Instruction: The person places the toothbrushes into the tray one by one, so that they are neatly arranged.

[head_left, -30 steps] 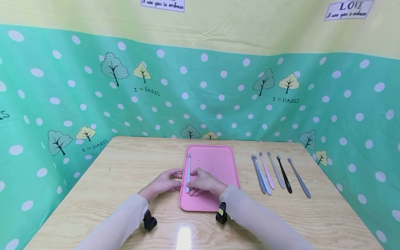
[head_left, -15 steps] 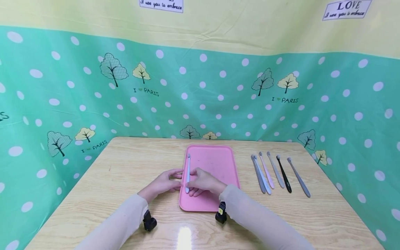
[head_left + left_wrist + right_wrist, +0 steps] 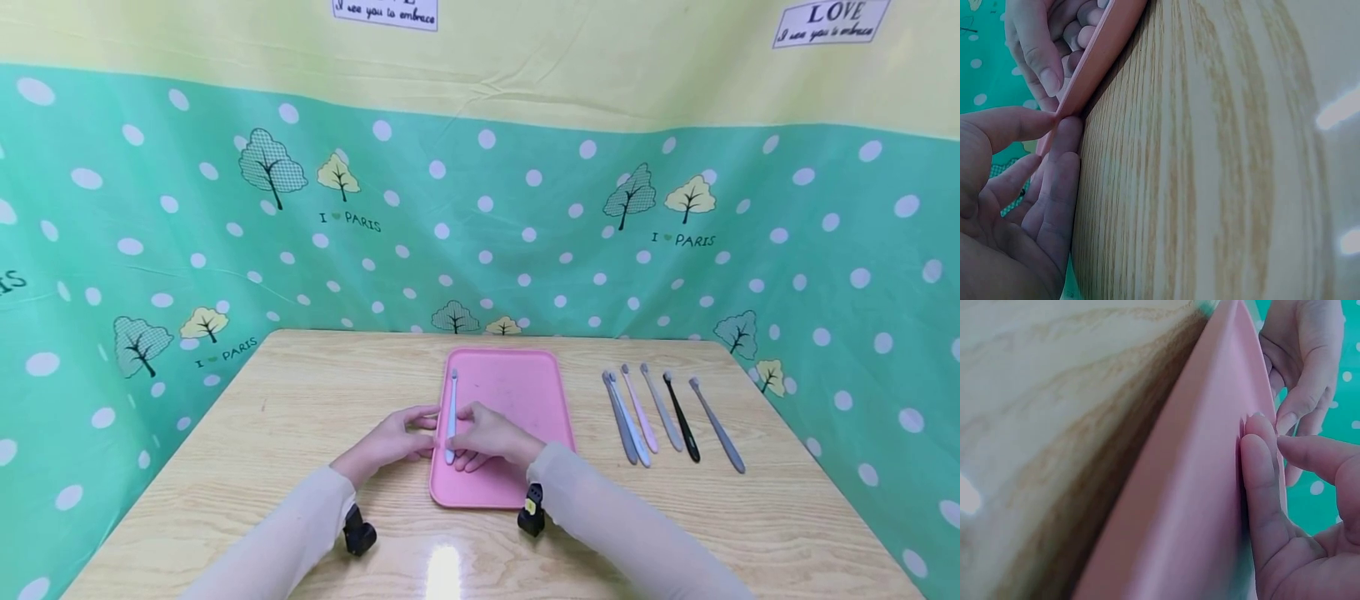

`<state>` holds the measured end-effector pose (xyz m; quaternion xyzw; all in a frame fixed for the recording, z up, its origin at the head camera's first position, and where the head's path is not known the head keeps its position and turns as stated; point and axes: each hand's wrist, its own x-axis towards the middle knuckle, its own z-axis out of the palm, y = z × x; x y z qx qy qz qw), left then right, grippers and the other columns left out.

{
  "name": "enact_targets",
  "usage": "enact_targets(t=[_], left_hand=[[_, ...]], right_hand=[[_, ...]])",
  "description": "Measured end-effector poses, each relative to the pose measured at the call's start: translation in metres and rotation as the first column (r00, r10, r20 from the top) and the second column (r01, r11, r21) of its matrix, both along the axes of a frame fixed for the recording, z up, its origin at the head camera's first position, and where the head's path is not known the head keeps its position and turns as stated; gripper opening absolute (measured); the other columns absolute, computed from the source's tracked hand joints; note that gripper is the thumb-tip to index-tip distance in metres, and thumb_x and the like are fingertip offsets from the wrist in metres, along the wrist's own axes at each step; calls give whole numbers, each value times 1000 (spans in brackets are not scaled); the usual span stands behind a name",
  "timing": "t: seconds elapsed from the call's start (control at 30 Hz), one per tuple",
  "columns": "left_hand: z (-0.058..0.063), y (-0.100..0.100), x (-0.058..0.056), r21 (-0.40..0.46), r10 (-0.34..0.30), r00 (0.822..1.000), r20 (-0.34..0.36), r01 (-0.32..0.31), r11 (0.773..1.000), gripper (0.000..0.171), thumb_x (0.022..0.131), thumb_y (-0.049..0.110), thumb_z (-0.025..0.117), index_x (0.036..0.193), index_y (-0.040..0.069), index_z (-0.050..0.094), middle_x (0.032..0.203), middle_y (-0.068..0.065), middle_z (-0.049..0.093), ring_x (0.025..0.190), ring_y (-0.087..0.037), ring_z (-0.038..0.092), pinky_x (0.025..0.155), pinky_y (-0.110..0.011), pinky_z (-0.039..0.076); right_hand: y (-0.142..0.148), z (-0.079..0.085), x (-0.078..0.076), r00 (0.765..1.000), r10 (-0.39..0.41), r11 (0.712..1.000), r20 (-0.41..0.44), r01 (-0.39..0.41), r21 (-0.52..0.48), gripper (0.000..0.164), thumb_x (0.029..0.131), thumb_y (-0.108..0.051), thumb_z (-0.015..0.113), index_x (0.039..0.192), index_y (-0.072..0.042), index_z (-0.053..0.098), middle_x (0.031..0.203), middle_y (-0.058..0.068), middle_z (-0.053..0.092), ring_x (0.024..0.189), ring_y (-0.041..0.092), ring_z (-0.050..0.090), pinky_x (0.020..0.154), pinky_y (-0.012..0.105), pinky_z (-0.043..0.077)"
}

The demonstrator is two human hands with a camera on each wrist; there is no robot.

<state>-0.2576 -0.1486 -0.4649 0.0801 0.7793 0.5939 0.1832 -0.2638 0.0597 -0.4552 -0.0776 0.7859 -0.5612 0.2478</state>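
Note:
A pink tray [image 3: 517,383] lies on the wooden table. My left hand [image 3: 393,437] is at its left rim; the left wrist view shows the thumb [image 3: 1029,125] over the rim and the fingers against its outer side, pinching it. A light blue toothbrush [image 3: 452,408] lies lengthwise inside the tray by that rim, bristle head at the far end. My right hand [image 3: 491,437] is over the tray with thumb and fingers at the toothbrush handle, seeming to pinch it; in the right wrist view its fingers [image 3: 1263,487] rest along the tray floor, the handle mostly hidden.
On the table right of the tray lie several toothbrushes, among them a pink one [image 3: 641,412], a black one [image 3: 682,421] and a dark grey one [image 3: 717,427] furthest right. A green dotted curtain [image 3: 480,208] hangs behind the table.

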Motion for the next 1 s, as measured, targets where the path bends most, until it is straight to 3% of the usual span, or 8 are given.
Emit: enact_targets(t=[0.37, 1.0], left_hand=[[-1, 0, -1, -50, 29, 1000, -1, -29, 998, 69, 87, 12, 74, 150, 8, 46, 129, -14, 57, 91, -24, 71, 79, -37, 59], [-2, 2, -3, -58, 47, 999, -1, -47, 997, 67, 86, 10, 75, 148, 8, 48, 124, -11, 59, 86, -23, 71, 75, -36, 59]], right_hand=[[8, 9, 1, 1000, 3, 1000, -8, -3, 5, 70, 88, -13, 76, 143, 5, 37, 83, 18, 71, 66, 27, 71, 60, 36, 61], [51, 23, 4, 997, 56, 998, -50, -55, 24, 59, 93, -13, 70, 140, 6, 39, 90, 18, 70, 70, 27, 71, 62, 37, 61]])
